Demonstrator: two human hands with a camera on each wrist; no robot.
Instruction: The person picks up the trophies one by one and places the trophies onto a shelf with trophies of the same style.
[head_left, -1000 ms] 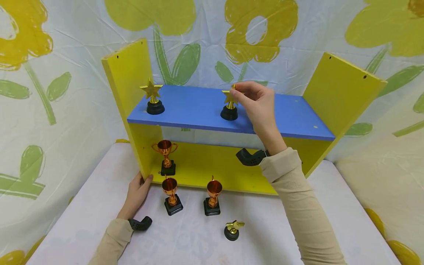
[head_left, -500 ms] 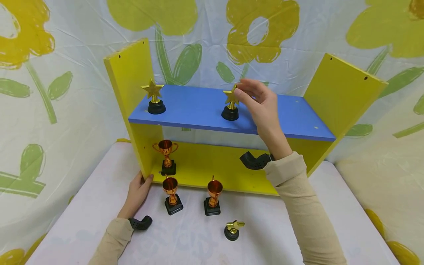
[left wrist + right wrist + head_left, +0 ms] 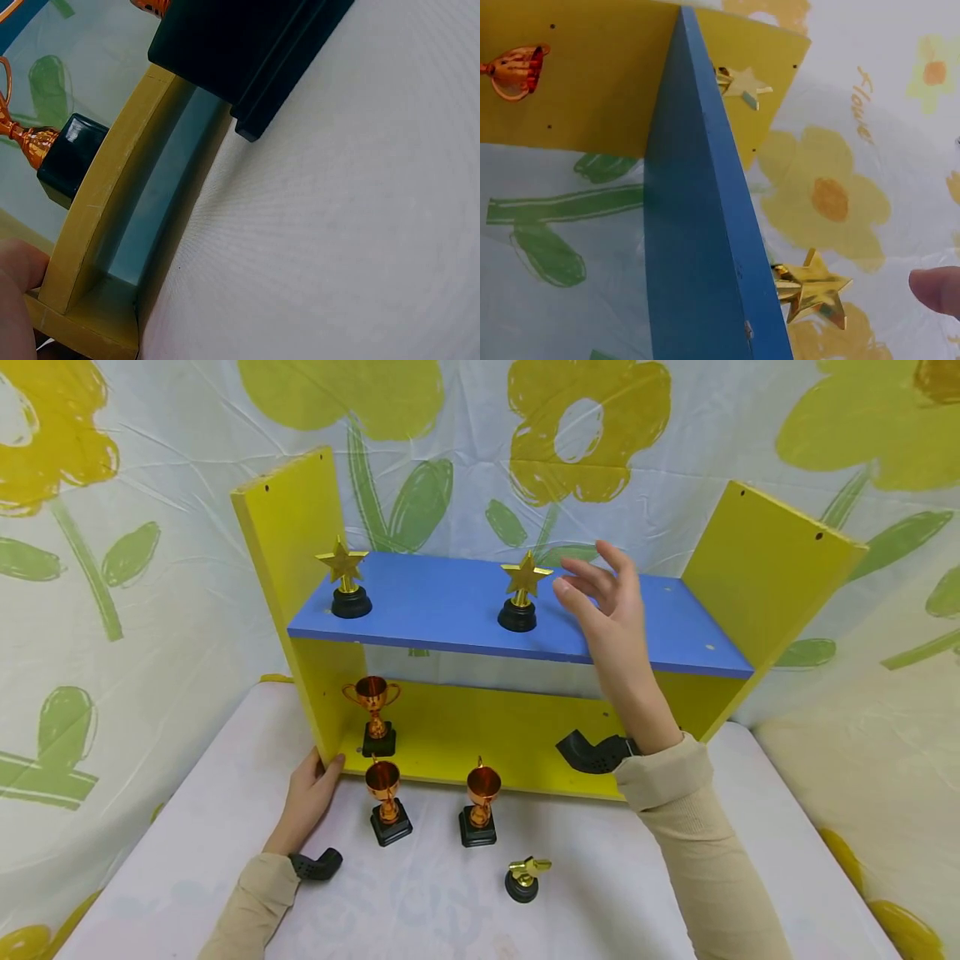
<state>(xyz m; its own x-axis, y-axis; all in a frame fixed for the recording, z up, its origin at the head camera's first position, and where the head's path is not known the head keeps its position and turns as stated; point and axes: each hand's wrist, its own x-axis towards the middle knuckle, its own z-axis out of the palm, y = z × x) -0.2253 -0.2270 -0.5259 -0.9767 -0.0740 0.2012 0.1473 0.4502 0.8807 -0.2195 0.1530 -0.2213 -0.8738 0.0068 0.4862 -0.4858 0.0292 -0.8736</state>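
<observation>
Setting the gold star trophy [image 3: 525, 578] on the blue shelf [image 3: 435, 597] looked finished, the right hand [image 3: 617, 610] beside it with fingers apart and empty, the left hand [image 3: 309, 795] gripping the yellow frame [image 3: 300, 510], and the next move likely meant fetching the gold-topped trophy [image 3: 522, 885] off the surface [image 3: 420, 914].

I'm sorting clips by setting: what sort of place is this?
Probably an indoor staged corner rather than a lived-in room: a flower-printed sheet hangs around a pale tabletop, where a yellow-and-blue shelf stands with gold star trophies and copper-coloured cups.
</observation>
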